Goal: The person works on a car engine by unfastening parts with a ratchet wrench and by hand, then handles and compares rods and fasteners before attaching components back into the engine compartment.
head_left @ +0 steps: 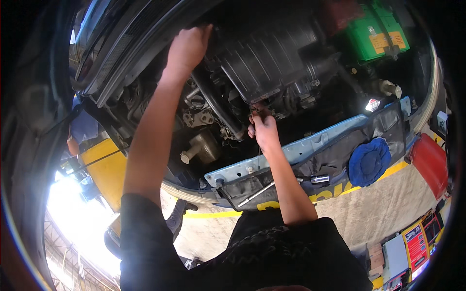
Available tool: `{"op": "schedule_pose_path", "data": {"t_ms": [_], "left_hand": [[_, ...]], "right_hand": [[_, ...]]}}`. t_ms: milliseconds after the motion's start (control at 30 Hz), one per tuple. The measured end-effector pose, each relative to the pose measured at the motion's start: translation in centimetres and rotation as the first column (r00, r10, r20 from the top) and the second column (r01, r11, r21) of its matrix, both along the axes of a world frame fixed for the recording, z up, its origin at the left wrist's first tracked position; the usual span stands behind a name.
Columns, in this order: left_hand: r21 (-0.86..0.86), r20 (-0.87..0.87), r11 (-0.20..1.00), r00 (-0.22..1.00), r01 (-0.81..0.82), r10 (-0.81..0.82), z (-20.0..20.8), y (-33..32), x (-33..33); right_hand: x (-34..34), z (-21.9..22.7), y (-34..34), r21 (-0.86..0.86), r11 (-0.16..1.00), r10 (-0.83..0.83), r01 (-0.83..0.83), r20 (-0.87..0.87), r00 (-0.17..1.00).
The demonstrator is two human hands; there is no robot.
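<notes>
Left hand (188, 47) is beside the black engine cover (269, 60), fingers curled; right hand (264, 132) is at the cover's front edge, fingers bent; whether either grips anything, I cannot tell

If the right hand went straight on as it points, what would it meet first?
Probably the near edge of the black ribbed cover, though depth at the right hand is unclear.

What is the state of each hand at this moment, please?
Left hand: fingers mostly hidden; whether open, closed or holding something cannot be told.
Right hand: fingers bent near the black ribbed cover; its grip cannot be told.
</notes>
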State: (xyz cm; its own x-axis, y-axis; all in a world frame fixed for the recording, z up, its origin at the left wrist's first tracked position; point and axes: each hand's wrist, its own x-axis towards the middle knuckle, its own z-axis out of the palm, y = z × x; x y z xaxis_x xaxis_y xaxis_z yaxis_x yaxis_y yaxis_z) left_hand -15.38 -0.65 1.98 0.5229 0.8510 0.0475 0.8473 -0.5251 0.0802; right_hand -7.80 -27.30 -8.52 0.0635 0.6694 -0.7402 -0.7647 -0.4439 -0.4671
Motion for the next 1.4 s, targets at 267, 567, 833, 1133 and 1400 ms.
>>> {"op": "schedule_pose_path", "data": {"t_ms": [267, 567, 833, 1133, 1400], "left_hand": [[0.125, 0.068, 0.972, 0.975, 0.201, -0.21, 1.7, 0.4, -0.4], [-0.187, 0.496, 0.968, 0.866, 0.168, -0.055, -1.5, -0.3, 1.1], [-0.083, 0.519, 0.902, 0.791, 0.423, -0.323, -3.6, 1.5, -0.3], [-0.427, 0.679, 0.885, 0.712, 0.185, 0.178, -2.5, 1.8, 0.5], [-0.076, 0.61, 0.978, 0.785, 0.193, -0.107, -5.5, 2.7, -1.2]], "right_hand": [[5.5, 3.1, -5.4, 0.225, 0.954, 0.225, -0.199, -0.097, 0.97], [7.5, 8.7, 3.1, 0.404, 0.713, -0.059, -0.573, 0.849, 0.526], [5.9, 10.2, 16.2, 0.53, 0.675, -0.386, -0.514, 0.847, 0.365], [5.4, 10.9, 12.6, 0.635, 0.72, -0.001, -0.281, 0.405, 0.914], [5.9, 2.7, -3.7, 0.388, 0.752, 0.093, -0.532, 0.737, 0.67]]}}
